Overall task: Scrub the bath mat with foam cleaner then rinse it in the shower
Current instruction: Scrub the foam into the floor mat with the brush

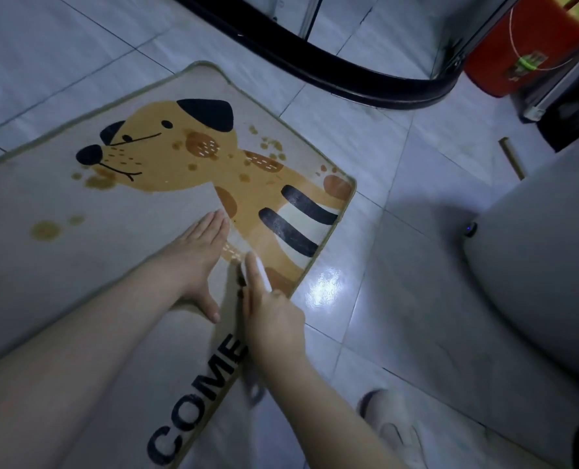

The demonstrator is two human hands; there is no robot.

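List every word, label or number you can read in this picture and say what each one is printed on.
"COME": large black letters on the bath mat, along its near edge; the right hand covers whatever may stand beside them.
Green label on the red bucket: too small and blurred to read.
No other text is legible.

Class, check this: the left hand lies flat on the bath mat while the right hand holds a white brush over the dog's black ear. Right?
Not quite. In the head view the right hand holds the white brush near the dog's striped body, far from the ear. The left hand does lie flat on the bath mat.
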